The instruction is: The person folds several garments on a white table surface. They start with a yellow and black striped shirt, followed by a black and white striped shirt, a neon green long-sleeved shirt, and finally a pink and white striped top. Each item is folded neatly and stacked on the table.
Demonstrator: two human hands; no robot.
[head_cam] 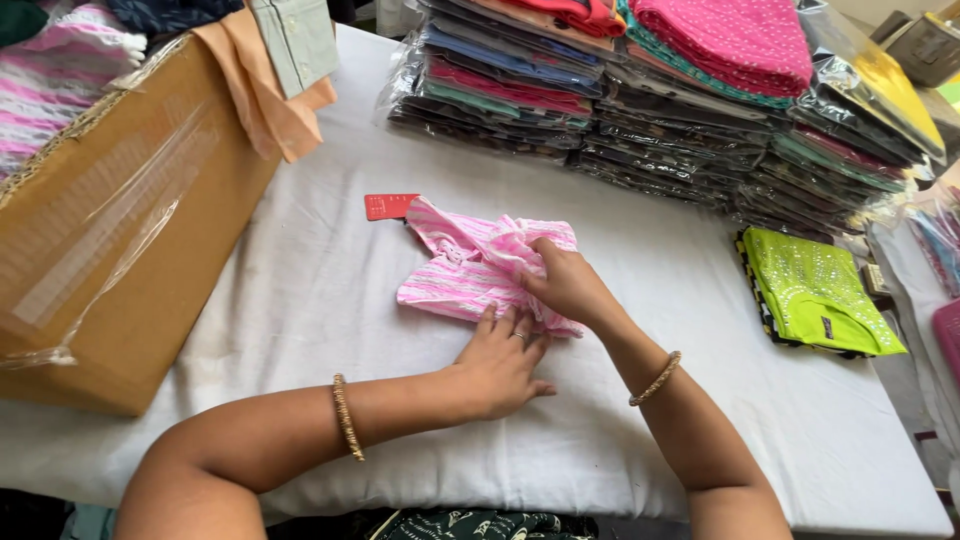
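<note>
A pink and white striped garment (470, 262) lies folded small in the middle of the white-covered table (300, 300), with a red tag (390, 206) at its far left corner. My right hand (565, 285) pinches the cloth at the garment's right side. My left hand (500, 365) lies flat on the table, fingers spread, with its fingertips touching the garment's near edge. Each wrist wears a gold bangle.
A large cardboard box (110, 230) holding clothes stands on the left, an orange cloth (265, 90) hanging over its rim. Stacks of plastic-wrapped garments (640, 90) fill the far side. A folded lime-green garment (815, 290) lies at the right.
</note>
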